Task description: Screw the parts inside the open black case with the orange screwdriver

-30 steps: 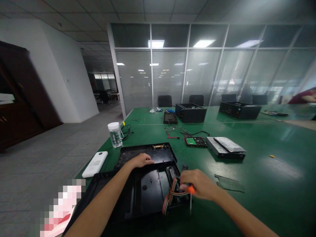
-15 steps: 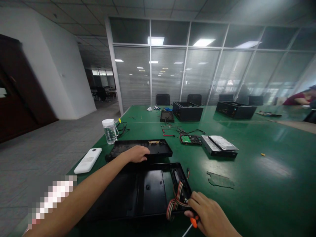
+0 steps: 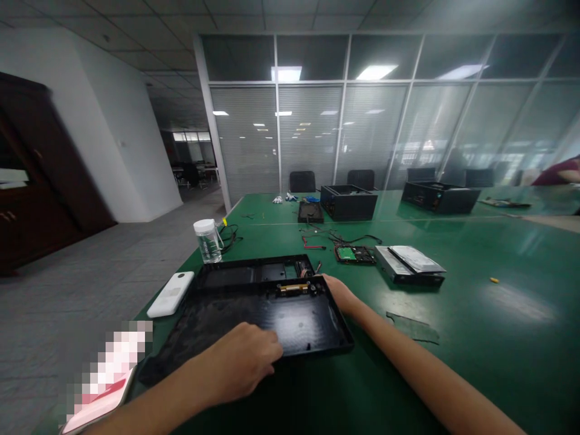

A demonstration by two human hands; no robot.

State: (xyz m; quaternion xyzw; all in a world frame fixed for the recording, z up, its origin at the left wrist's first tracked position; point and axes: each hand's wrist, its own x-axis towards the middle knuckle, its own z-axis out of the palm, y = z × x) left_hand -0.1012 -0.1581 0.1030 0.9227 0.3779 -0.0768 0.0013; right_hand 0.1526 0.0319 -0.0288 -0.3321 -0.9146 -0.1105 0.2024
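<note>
My left hand is closed on the near edge of a shallow black computer case panel, which has a gold-coloured strip near its far edge. Behind it lies a second black case panel, partly covered by the first; a ribbon cable shows at its right end. There, my right hand grips the rear panel's right corner, with most of its fingers hidden. No screwdriver shows now.
At left are a white power bank, a clear bottle and a pinkish blurred item. A circuit board, a disc drive and a thin transparent sheet lie right. Black cases stand farther back.
The two panels have swapped places: my left hand brought the gold-strip panel nearer, while my right hand moved the ribbon-cable panel away. The screwdriver in my right hand has gone from sight.
</note>
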